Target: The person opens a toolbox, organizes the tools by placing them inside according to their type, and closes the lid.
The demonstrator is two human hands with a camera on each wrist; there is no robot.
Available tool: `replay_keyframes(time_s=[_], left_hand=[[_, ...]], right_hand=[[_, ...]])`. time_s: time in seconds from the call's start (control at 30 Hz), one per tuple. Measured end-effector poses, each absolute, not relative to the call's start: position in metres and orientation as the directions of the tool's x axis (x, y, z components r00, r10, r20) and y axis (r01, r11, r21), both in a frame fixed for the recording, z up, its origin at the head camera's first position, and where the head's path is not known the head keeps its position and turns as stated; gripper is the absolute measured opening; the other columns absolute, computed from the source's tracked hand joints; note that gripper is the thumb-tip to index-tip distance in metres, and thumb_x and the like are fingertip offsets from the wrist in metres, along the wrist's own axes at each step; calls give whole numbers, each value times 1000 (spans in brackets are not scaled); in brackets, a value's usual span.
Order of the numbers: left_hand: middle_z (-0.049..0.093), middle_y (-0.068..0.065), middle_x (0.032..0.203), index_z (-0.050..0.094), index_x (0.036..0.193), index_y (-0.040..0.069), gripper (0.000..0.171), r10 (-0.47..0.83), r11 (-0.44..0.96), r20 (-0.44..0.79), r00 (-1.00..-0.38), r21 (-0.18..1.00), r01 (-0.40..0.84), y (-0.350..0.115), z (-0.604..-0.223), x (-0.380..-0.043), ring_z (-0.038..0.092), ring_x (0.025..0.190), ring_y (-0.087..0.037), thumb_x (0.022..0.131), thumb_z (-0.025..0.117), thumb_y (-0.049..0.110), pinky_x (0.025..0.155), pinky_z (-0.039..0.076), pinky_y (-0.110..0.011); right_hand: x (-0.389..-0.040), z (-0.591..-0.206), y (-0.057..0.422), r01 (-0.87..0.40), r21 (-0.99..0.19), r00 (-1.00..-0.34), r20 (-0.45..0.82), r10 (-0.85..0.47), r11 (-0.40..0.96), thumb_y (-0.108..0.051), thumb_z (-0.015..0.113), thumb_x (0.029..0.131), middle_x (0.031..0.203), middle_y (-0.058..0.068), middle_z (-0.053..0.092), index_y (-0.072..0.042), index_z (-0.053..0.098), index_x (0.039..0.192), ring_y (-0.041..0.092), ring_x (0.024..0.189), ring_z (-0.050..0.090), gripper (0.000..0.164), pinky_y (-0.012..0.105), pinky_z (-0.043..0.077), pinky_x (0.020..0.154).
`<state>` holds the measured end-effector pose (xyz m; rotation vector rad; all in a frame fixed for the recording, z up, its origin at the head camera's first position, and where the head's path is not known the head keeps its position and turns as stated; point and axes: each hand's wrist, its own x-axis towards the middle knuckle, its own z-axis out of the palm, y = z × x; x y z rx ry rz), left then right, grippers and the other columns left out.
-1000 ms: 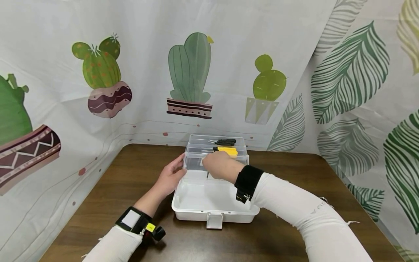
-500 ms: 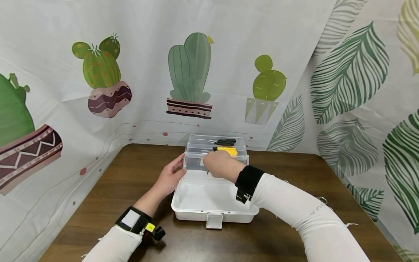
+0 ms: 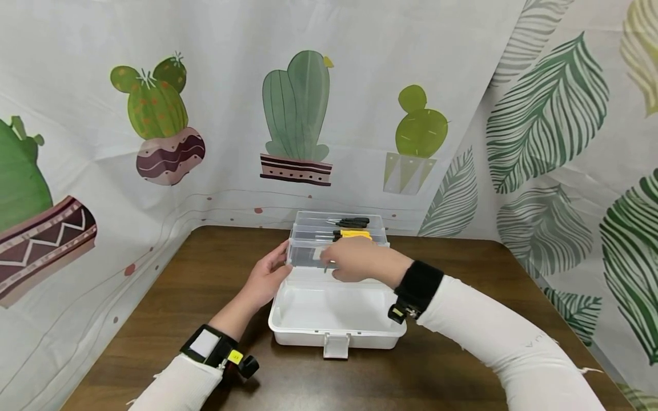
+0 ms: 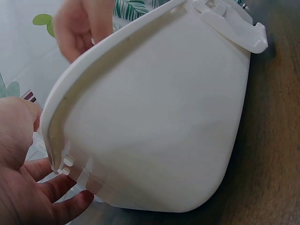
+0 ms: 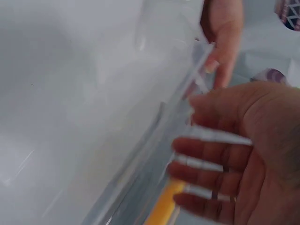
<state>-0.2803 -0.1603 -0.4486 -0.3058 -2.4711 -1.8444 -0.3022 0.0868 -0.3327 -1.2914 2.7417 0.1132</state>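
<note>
A white toolbox stands open on the table, its clear tiered trays raised at the back. My left hand holds the left edge of these trays, thumb in front. Over the front tray hovers my right hand; in the right wrist view its fingers are loosely spread with nothing between them. A bent grey metal rod like a hex key lies along the tray edge beside those fingers. Yellow-handled screwdrivers lie in the middle tray, partly hidden by the right hand. Black-handled screwdrivers lie in the rear tray.
The brown wooden table extends around the box. A cactus-printed cloth hangs behind it, with a leaf-printed one to the right. The box's latch hangs down at the front.
My right hand has gone from a curled grip to loosened fingers, and its wrist has shifted to the right. The left hand keeps its place on the tray edge.
</note>
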Motion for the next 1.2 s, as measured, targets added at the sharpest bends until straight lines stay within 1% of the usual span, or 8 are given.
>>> replay_keyframes(time_s=[0.13, 0.23, 0.3, 0.43, 0.6, 0.9, 1.07, 1.2], left_hand=[[56, -20, 149, 33, 162, 25, 62, 128, 277, 148, -981, 944, 179, -160, -448, -281, 52, 139, -40, 105, 54, 14, 103, 54, -46], [56, -20, 150, 32, 163, 25, 62, 129, 289, 148, -981, 940, 180, -161, -447, -281, 54, 138, -38, 105, 53, 14, 104, 54, -48], [55, -20, 150, 32, 163, 26, 62, 125, 302, 145, -981, 937, 177, -162, -448, -282, 54, 139, -36, 105, 53, 15, 105, 53, -49], [53, -21, 152, 31, 163, 27, 62, 122, 313, 140, -982, 934, 172, -162, -448, -284, 50, 143, -35, 106, 53, 16, 108, 50, -52], [53, -23, 153, 31, 163, 26, 62, 122, 306, 138, -983, 937, 170, -160, -447, -283, 47, 145, -36, 106, 53, 16, 110, 47, -54], [50, -23, 154, 31, 163, 26, 62, 137, 283, 133, -982, 944, 168, -160, -449, -283, 49, 143, -40, 106, 53, 17, 106, 52, -52], [51, -21, 154, 30, 163, 26, 62, 135, 290, 135, -982, 942, 169, -160, -450, -283, 49, 143, -39, 106, 53, 16, 106, 52, -52], [53, -22, 152, 30, 163, 25, 63, 133, 287, 141, -981, 942, 174, -161, -450, -282, 49, 143, -39, 106, 53, 15, 106, 52, -51]], right_hand=[[-295, -330, 115, -840, -78, -540, 15, -842, 537, -19, 66, 98, 120, 1, 74, -15, 74, 121, 18, 113, 68, 25, 39, 56, 96], [-288, -335, 141, -852, -102, -524, 122, -843, 514, -21, 67, 98, 124, 3, 72, -13, 73, 121, 22, 120, 65, 26, 42, 52, 104], [-284, -340, 159, -837, -124, -547, 173, -819, 533, -22, 68, 98, 127, 4, 71, -13, 72, 123, 25, 123, 64, 27, 45, 51, 106], [-281, -352, 197, -762, -217, -647, 270, -713, 610, -21, 71, 96, 130, 6, 70, -13, 71, 127, 27, 126, 62, 32, 49, 50, 106], [-288, -372, 245, -652, -299, -755, 336, -563, 697, -14, 71, 93, 123, 10, 73, -8, 72, 121, 33, 120, 66, 29, 53, 51, 103], [-300, -403, 316, -355, -421, -933, 99, -347, 835, -11, 66, 92, 114, 20, 74, 2, 71, 118, 41, 110, 68, 29, 56, 54, 92], [-305, -415, 345, -184, -425, -975, -32, -218, 886, -17, 66, 93, 115, 24, 71, 4, 69, 119, 41, 106, 66, 33, 55, 54, 85], [-309, -423, 357, -103, -406, -985, -86, -150, 908, -20, 67, 90, 112, 25, 71, 4, 69, 114, 38, 99, 67, 35, 54, 54, 82]])
